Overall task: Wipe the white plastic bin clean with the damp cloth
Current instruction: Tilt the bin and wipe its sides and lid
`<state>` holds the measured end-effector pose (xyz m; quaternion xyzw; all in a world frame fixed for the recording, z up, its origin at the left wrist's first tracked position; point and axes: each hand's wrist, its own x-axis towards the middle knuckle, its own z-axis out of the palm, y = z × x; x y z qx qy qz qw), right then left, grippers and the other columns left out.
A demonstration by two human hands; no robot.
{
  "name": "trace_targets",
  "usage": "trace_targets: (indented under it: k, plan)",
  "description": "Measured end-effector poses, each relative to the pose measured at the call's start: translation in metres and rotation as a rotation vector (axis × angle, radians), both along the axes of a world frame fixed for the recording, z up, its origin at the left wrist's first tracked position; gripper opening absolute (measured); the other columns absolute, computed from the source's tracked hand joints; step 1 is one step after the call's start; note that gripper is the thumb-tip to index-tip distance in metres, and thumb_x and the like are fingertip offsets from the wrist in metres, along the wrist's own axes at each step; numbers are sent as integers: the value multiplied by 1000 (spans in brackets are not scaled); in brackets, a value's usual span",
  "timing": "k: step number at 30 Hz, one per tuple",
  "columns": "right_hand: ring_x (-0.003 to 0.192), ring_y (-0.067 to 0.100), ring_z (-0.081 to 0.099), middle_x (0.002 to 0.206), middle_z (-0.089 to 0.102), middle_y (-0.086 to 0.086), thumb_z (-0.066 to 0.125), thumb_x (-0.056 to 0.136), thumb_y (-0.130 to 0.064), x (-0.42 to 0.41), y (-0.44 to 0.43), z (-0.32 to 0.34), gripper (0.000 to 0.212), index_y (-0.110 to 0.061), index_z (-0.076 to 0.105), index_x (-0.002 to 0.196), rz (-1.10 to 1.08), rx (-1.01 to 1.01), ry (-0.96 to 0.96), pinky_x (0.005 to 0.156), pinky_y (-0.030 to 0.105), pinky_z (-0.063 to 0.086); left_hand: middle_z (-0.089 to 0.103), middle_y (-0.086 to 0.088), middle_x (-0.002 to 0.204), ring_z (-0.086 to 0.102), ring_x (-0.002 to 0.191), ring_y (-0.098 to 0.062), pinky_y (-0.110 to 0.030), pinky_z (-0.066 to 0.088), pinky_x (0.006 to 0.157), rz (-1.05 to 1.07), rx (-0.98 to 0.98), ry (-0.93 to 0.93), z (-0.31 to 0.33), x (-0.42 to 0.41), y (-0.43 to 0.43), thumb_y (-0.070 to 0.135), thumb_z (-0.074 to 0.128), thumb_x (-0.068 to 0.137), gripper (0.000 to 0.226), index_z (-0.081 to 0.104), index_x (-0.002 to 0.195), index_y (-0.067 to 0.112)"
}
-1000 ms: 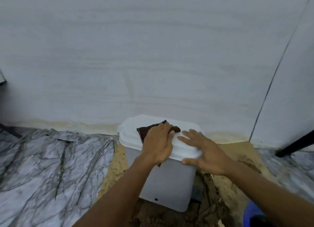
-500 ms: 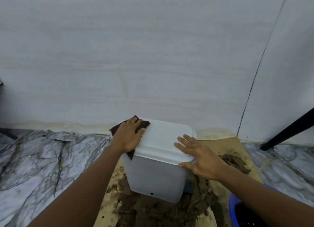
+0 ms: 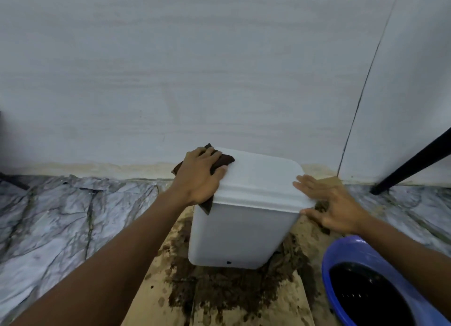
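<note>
The bin point(image 3: 244, 230) stands at the centre of the frame, on dirty cardboard point(image 3: 151, 299) (the lid point(image 3: 263, 177) is on). Your left hand point(image 3: 199, 179) presses the cloth point(image 3: 223, 163) flat on the lid's upper left corner, fingers not clenched. Your right hand point(image 3: 334, 206), fingers spread and holding nothing, touches the right corner. A basin point(image 3: 341, 252) sits at the lower right.

I see a white bin point(image 3: 244, 230), a dark brown cloth point(image 3: 223, 161), a blue basin point(image 3: 341, 255) with a black inside, grey-veined marble-patterned floor point(image 3: 61, 216), and tan board point(image 3: 156, 299) blotched with dark brown.
</note>
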<state>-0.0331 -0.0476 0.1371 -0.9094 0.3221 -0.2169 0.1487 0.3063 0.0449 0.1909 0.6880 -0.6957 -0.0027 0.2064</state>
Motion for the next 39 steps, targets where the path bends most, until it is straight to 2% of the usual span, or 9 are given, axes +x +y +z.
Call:
trace_targets:
  k: [3,7,9,13,20,24,31,34,39]
  plan:
    - [148,14,24,153,30,-10,75,85,-24,2,-5,0,74,-30,33,145,-33,51,54,119,27,17,62,7,126,47,122,-18,-32,29,112,-5,-1,-5,-1,-10,7,45,32,100,48,63,129,22]
    - [150,6,11,159,20,-13,68,91,-33,22,-4,3,71,-34,30,150,19,71,147,122,42,16,53,4,147,40,139,-22,-32,24,118,55,65,21,-11,4,22,38,39,105,46,53,146,20]
    - [149,3,8,161,17,-14,66,92,-37,37,-3,6,69,-36,28,151,56,49,194,122,35,12,48,4,153,36,145,-22,-30,21,116,80,83,60,-18,14,31,35,41,106,46,49,149,21]
    - [146,-3,2,162,13,-14,64,93,-37,69,1,9,69,-35,28,152,113,19,244,115,24,5,31,1,165,20,154,-17,-37,14,126,121,177,137,-31,33,47,37,37,108,50,37,156,23]
    - [151,9,-2,161,-1,-12,62,86,-58,105,19,13,88,-37,12,156,112,-178,444,121,37,-6,29,3,165,18,154,-14,-31,10,124,113,128,149,-40,39,48,40,37,108,52,36,157,22]
    - [152,14,4,165,8,-6,61,92,-46,122,13,19,79,-39,14,155,126,-158,484,122,38,-1,31,3,165,20,154,-16,-35,15,125,134,142,169,-40,43,40,43,36,107,52,38,156,25]
    - [151,17,17,161,24,-5,64,94,-16,89,-35,26,69,-32,29,152,-5,-51,314,121,38,15,39,11,160,35,147,-16,-37,28,117,49,208,185,-20,15,14,50,38,105,48,44,151,36]
    - [149,19,23,159,30,-2,66,90,-7,79,-43,24,70,-27,36,150,-72,-69,303,118,41,23,34,13,162,28,151,-12,-35,21,121,-8,274,300,-15,2,8,49,45,103,49,44,151,39]
    - [150,18,22,160,29,-1,65,86,-5,66,-32,23,74,-26,36,150,-92,-63,327,119,41,23,25,14,165,16,153,-6,-25,10,115,-133,294,245,-21,-17,14,45,43,106,50,37,155,38]
